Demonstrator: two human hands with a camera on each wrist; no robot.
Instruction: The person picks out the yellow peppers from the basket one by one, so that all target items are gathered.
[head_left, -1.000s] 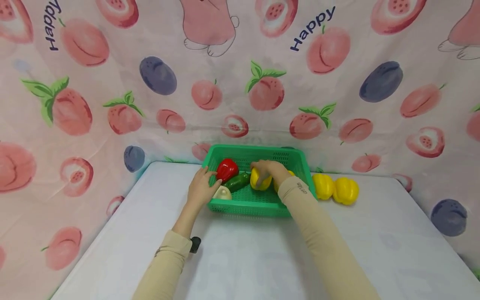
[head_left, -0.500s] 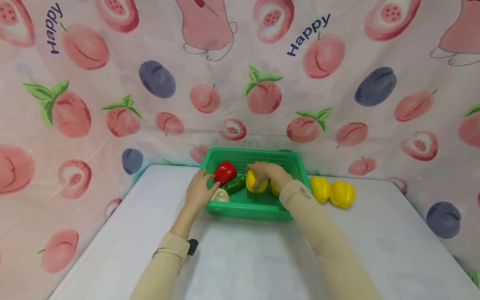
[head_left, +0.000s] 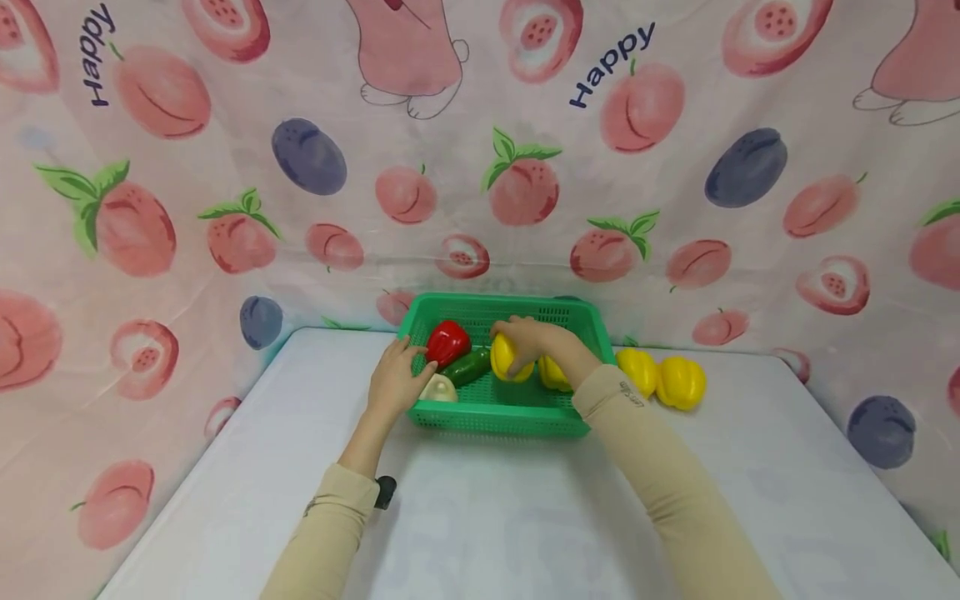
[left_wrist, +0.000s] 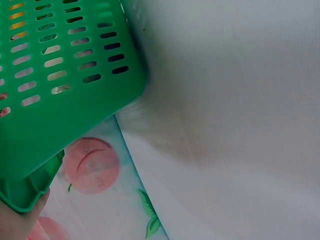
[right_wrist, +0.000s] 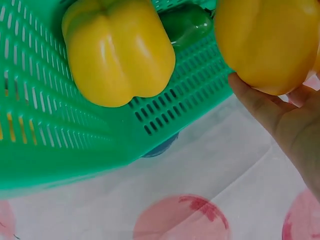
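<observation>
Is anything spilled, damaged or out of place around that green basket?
Nothing looks spilled or damaged. The one slight oddity: two yellow peppers sit on the table, just right of the green basket, while another yellow pepper lies inside. That may be deliberate.

Clearance, grn bskt (head_left: pixel 498 422) & surrounds
Free: table (head_left: pixel 487 517) btw L sleeve (head_left: pixel 322 533) & R sleeve (head_left: pixel 678 500), up to bskt front wall; bskt floor, front of yel. peppers, from above. Obst.: L hand (head_left: pixel 395 379) at L rim; red pepper (head_left: pixel 448 343), dk-grn veg. (head_left: pixel 468 367), cream item (head_left: pixel 440 389) inside nearby; R hand (head_left: pixel 534 338) gripping yel. pepper (head_left: pixel 501 360), 2nd yel. pepper (head_left: pixel 553 375) beside it; outer yel. pair (head_left: pixel 681 383) just past R wall; curtain (head_left: pixel 517 267) close behind.
</observation>
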